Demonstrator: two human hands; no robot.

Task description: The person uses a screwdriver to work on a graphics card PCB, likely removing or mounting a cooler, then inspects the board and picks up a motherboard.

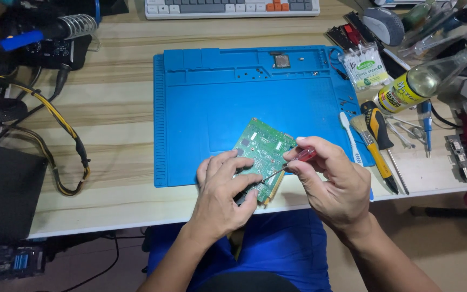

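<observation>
Left hand is clamped on the near edge of the green circuit board, fingers curled over its lower corner, holding it tilted on the blue work mat. Right hand pinches a small red-handled screwdriver, its thin shaft running toward nine o'clock and the tip meeting the board just beside the left fingers. The board sits at the mat's near edge, roughly five o'clock from the mat's centre. The two hands are near each other, not touching. At three o'clock from the board, a white toothbrush, a small brush and a yellow-and-black screwdriver lie on the wooden surface. Beyond them at one o'clock, a clear glass bottle lies on its side. At twelve o'clock, a keyboard lines the far edge.
</observation>
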